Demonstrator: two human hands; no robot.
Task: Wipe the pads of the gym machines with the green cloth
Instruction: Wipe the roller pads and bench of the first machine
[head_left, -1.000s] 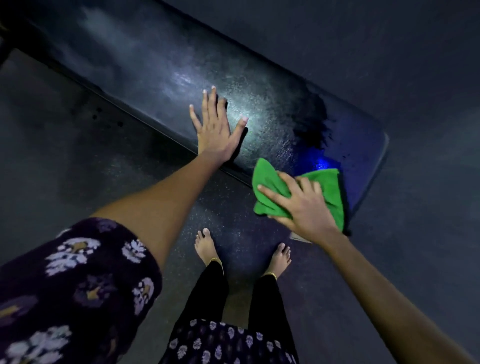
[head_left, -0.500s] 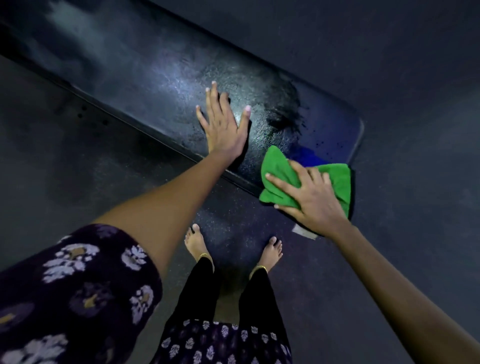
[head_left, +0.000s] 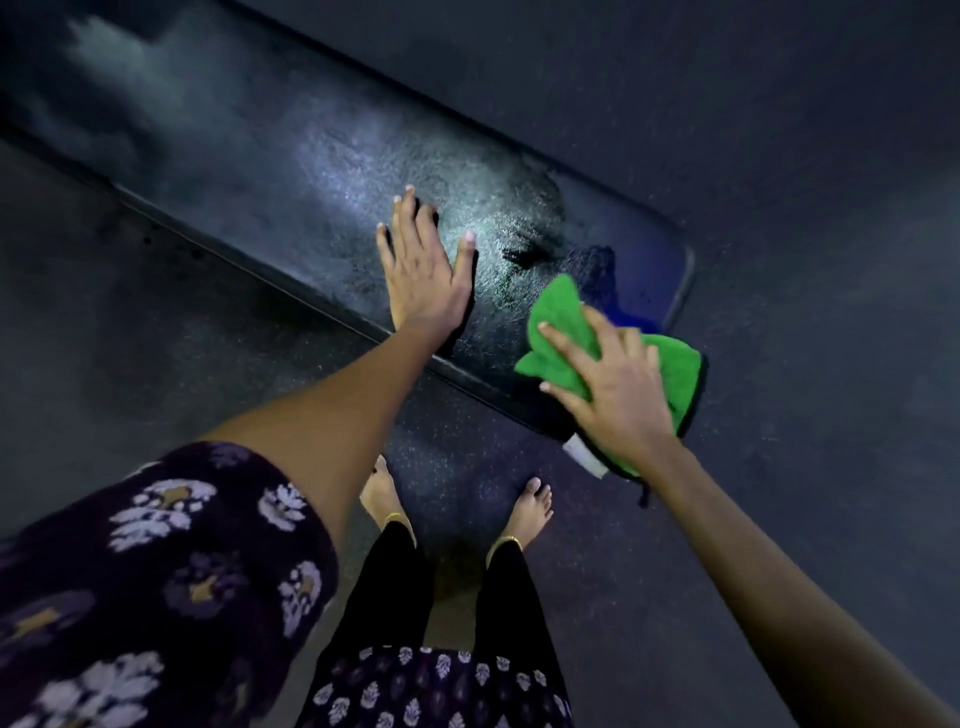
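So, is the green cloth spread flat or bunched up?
Bunched up: the green microfibre cloth lies in folds under the right hand, pressed on the black padded bench.

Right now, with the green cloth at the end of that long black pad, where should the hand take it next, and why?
Probably slide the green cloth up the pad toward the left hand. The right hand presses it at the pad's near corner, while the long stretch beyond lies uncovered; the left hand, flat on the pad, may need to lift clear.
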